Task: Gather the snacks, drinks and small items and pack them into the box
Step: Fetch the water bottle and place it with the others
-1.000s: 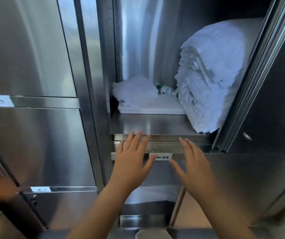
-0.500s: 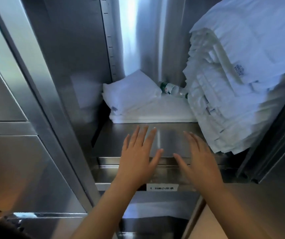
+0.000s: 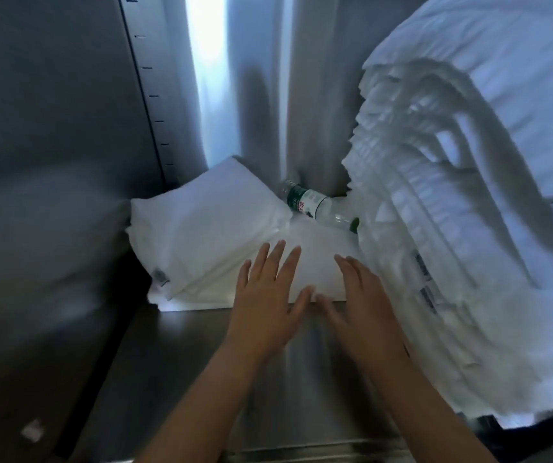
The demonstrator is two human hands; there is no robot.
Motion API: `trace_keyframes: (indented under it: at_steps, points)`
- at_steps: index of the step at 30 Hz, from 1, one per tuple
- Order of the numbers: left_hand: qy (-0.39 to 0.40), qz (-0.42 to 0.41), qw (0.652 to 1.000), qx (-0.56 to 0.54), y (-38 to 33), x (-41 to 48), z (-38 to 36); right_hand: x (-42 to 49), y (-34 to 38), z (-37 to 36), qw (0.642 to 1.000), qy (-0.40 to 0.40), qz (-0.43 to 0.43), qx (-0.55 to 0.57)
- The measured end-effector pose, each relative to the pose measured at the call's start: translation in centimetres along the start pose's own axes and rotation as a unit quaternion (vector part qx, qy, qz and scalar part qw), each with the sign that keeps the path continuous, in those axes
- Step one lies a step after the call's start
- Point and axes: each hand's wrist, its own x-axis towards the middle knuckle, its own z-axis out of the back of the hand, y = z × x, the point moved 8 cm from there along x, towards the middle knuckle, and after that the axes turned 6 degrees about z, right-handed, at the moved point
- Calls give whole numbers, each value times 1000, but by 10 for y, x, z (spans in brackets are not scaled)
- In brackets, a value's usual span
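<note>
A clear bottle [image 3: 315, 206] with a green label lies on its side at the back of the steel shelf [image 3: 181, 379], between folded white cloths [image 3: 208, 235] and a tall linen stack [image 3: 452, 228]. The left hand [image 3: 265, 305] and right hand [image 3: 365, 305] are side by side over the cloths' front edge, each grip wide, fingers straight, holding nothing.

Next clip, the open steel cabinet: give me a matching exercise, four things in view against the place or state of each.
Things:
1. bottle
2. tall linen stack
3. low folded towels
4. left hand

Place or state:
A. fills the right side of the shelf
B. open, fingers straight
C. lying on its side at the back, between the two piles
D. on the left of the shelf

Pairs: 1-C, 2-A, 3-D, 4-B
</note>
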Motion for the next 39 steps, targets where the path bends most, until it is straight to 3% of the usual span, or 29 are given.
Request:
trace_keyframes:
  at_steps: [3, 8, 11, 15, 20, 24, 32, 35, 39]
  points:
    - [14, 17, 999, -27, 4, 40, -31, 53, -12, -14, 1000, -12, -15, 2]
    - [37, 76, 995, 61, 36, 71, -80, 137, -32, -38, 999, -41, -17, -7]
    - [29, 74, 995, 58, 35, 71, -85, 165, -45, -49, 997, -59, -33, -32]
    - [16, 73, 996, 50, 33, 71, -79, 181, -69, -58, 994, -22, -91, -54]
    - [6, 74, 996, 44, 34, 72, -78, 179, -77, -68, 989, 6, -92, -117]
    - [15, 67, 996, 50, 34, 71, -81, 168, -75, -75, 992, 25, -101, -76]
    - [3, 54, 998, 39, 33, 69, -78, 123, -57, -69, 995, -36, -67, -71]
    - [-7, 40, 999, 30, 32, 68, -76, 100, -53, -59, 995, -63, -78, -27]
    - [16, 8, 999, 39, 33, 62, -81, 63, -46, -40, 981, -134, -80, 112]
